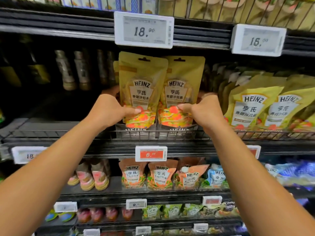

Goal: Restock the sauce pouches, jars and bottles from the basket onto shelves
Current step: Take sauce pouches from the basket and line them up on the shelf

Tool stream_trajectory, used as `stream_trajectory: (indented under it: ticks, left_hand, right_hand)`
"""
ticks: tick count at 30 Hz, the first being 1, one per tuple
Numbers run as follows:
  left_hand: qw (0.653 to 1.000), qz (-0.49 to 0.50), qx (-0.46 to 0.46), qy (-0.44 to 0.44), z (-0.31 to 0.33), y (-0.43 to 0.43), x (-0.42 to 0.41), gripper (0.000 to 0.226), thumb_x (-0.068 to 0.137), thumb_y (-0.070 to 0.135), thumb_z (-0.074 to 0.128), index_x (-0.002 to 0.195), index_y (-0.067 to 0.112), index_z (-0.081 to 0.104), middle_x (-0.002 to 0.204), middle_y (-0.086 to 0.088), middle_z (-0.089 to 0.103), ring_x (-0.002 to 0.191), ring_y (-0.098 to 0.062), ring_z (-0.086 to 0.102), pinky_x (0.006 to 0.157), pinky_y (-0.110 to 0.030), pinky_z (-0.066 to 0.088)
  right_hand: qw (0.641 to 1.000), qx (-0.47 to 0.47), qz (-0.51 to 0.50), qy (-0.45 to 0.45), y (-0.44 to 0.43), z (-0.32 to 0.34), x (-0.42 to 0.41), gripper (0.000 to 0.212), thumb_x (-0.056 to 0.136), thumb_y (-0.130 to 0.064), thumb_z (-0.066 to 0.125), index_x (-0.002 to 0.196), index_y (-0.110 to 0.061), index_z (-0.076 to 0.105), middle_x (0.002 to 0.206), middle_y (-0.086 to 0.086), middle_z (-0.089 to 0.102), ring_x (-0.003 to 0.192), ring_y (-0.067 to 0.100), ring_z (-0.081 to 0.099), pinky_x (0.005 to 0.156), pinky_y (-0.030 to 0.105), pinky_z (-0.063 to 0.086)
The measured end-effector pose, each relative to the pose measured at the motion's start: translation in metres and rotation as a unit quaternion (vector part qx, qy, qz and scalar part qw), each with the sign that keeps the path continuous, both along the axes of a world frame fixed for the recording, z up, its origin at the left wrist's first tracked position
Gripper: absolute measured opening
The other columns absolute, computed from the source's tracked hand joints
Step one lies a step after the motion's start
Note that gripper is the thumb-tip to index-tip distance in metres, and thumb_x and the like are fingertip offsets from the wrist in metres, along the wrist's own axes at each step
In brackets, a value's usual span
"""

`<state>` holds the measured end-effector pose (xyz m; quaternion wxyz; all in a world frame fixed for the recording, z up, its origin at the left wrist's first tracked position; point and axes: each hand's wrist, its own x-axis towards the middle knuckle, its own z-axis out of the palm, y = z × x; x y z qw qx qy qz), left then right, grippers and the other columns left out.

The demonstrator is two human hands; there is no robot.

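Two yellow pouches stand upright and side by side on the middle shelf [68, 133], with their bottoms inside a black display tray [136, 131] that carries the word "HEINZ" in white. The left hand [109, 111] grips the left pouch [142, 86] at its lower part, the thumb on the front and the fingers behind it. The right hand [202, 111] grips the right pouch [183, 82] in the same way. Both pouches show the "HEINZ" label, Chinese characters below it and a picture of salad at the bottom. Above them, a white price tag [144, 30] reads "18.90", and another tag [258, 40] further right reads "16.00". To the right on the same shelf lean more yellow Heinz pouches [252, 106]. To the left, in the dark, stand some bottles [65, 70]; their labels cannot be read. Under the shelf, a red price tag [151, 154] begins with "6". Below it stand orange Heinz pouches [133, 174] and a light blue one [217, 176].
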<state>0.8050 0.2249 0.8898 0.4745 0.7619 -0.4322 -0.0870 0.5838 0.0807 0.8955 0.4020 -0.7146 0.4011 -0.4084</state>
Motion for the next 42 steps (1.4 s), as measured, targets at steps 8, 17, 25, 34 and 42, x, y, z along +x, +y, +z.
stream_trajectory:
  ticks: [8,17,25,34,42]
  left_hand:
    - [0.997,-0.003,0.015,-0.075,-0.005,0.0,-0.002,0.086,0.055,0.053,0.092,0.126,0.033,0.048,0.089,0.022,0.06,0.078,0.006,0.055,0.06,-0.014,0.04]
    - [0.964,0.144,0.007,-0.222,-0.002,0.011,-0.027,0.103,0.049,0.052,0.094,0.124,0.0,0.046,0.114,-0.029,0.052,0.106,-0.045,0.051,0.091,-0.051,0.047]
    - [0.881,0.056,-0.069,-0.464,-0.023,0.018,-0.048,0.041,0.091,0.051,0.051,0.07,0.016,0.06,0.074,-0.003,0.052,0.076,-0.028,0.05,0.069,-0.039,0.03]
    - [0.868,-0.009,0.109,-0.485,-0.029,0.016,-0.058,0.057,0.092,0.07,0.023,0.066,0.025,0.047,0.058,0.01,0.039,0.061,-0.019,0.051,0.048,-0.029,0.024]
    - [0.871,-0.039,0.183,-0.455,-0.019,0.009,-0.057,0.06,0.093,0.07,0.026,0.076,0.025,0.06,0.064,0.009,0.046,0.064,-0.016,0.05,0.052,-0.029,0.03]
  right_hand:
    - [0.992,-0.051,-0.053,0.105,0.002,0.005,-0.002,0.044,0.067,-0.035,0.092,0.094,-0.016,0.062,0.091,-0.002,0.069,0.079,0.014,0.067,0.064,0.027,0.055]
    - [0.956,-0.217,-0.16,0.118,0.025,-0.019,0.003,0.069,0.071,-0.031,0.09,0.119,-0.009,0.045,0.112,0.01,0.052,0.106,0.028,0.054,0.08,0.029,0.044]
    - [0.878,-0.437,-0.102,0.167,0.039,-0.033,-0.001,0.025,0.084,-0.013,0.076,0.105,-0.008,0.063,0.098,0.011,0.058,0.094,0.03,0.053,0.076,0.042,0.049]
    - [0.839,-0.412,0.027,0.355,0.056,-0.038,0.007,0.053,0.101,-0.061,0.034,0.06,-0.027,0.035,0.052,-0.01,0.031,0.055,0.025,0.049,0.047,0.03,0.027]
    - [0.836,-0.375,0.081,0.393,0.051,-0.028,0.01,0.057,0.101,-0.063,0.025,0.069,-0.022,0.048,0.059,-0.005,0.038,0.064,0.026,0.045,0.053,0.034,0.029]
